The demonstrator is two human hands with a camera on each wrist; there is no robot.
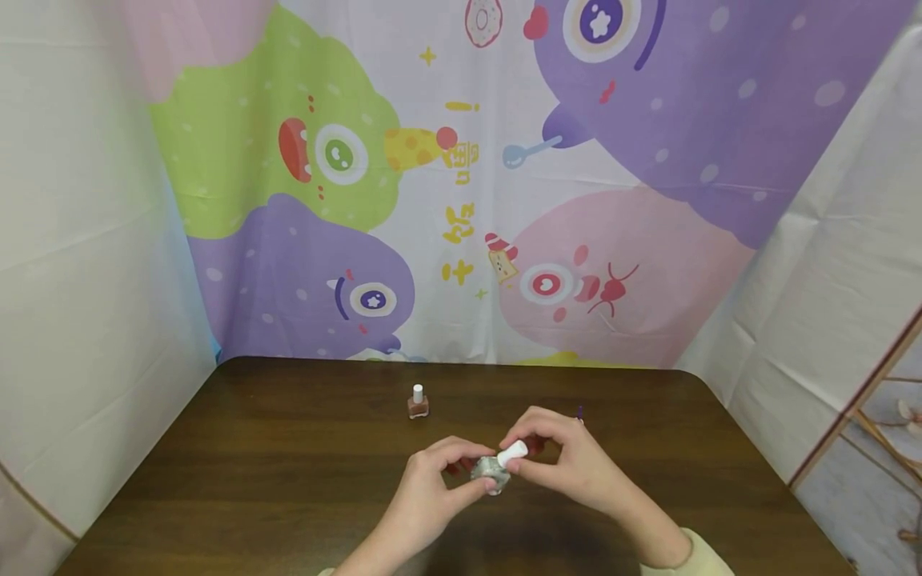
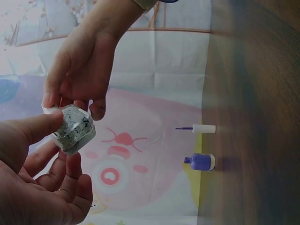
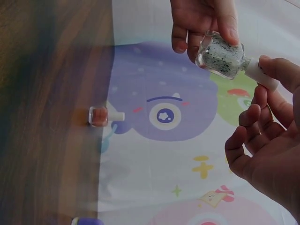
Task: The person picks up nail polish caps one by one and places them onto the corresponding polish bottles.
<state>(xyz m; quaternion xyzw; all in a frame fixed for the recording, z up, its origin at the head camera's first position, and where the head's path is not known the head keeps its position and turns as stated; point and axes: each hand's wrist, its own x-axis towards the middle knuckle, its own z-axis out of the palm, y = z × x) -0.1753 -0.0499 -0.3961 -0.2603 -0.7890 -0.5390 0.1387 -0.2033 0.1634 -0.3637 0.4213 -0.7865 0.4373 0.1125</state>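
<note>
My left hand [image 1: 432, 482] holds a clear glass nail polish bottle [image 1: 490, 475] with white, dark-speckled polish, tilted above the table. Its thumb and fingers lie on opposite sides of the glass. The bottle's white cap [image 1: 514, 454] is pinched between thumb and fingers of my right hand [image 1: 576, 468]. In the right wrist view, the cap [image 3: 261, 75] sits at the bottle's neck, and a short piece of clear neck shows between cap and shoulder. The speckled bottle [image 2: 75, 129] hides most of the cap in the left wrist view.
On the dark wooden table [image 1: 288, 480], a capped brown nail polish bottle [image 1: 418, 406] stands toward the back. An uncapped purple polish bottle [image 2: 201, 161] stands near its white cap with purple brush [image 2: 204, 128], mostly behind my right hand in the head view. A cartoon-printed curtain [image 1: 446, 320] hangs behind.
</note>
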